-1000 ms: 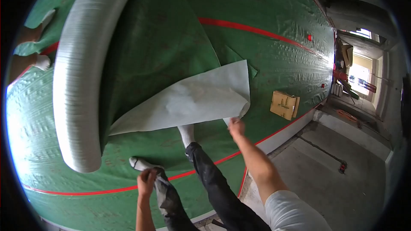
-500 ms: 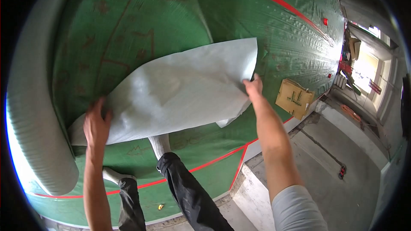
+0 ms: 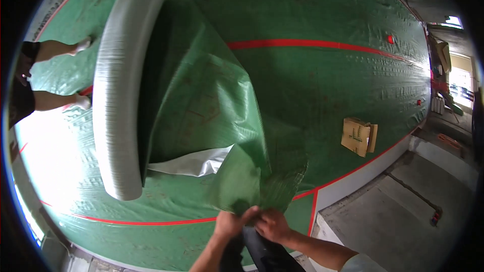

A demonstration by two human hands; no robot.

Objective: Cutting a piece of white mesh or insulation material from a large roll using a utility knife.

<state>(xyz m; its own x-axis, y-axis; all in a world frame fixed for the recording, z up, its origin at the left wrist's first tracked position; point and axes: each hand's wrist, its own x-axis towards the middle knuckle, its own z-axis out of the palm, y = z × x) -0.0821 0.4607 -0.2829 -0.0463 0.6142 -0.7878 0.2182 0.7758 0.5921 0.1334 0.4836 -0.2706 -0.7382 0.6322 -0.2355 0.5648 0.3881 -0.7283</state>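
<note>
A green plastic sheet with a pale grey underside runs from a thick roll on the left. Its near end is lifted and bunched between my hands. My left hand pinches the sheet's edge close in front of my legs. Right beside it, almost touching, my right hand has its fingers closed on the same edge. Beyond the hands the sheet rises in loose folds, and a strip of its grey underside shows. The fingertips are partly hidden by the green material.
Green sheeting with red tape seams covers the floor. A flattened-looking cardboard box lies on the right. Another person's legs stand behind the roll. At lower right the covering ends at a bare concrete area.
My hands have come together near my body, from wide apart. The sheet's lifted end now mostly shows green instead of grey. The roll appears farther off, and another person's legs have come into view.
</note>
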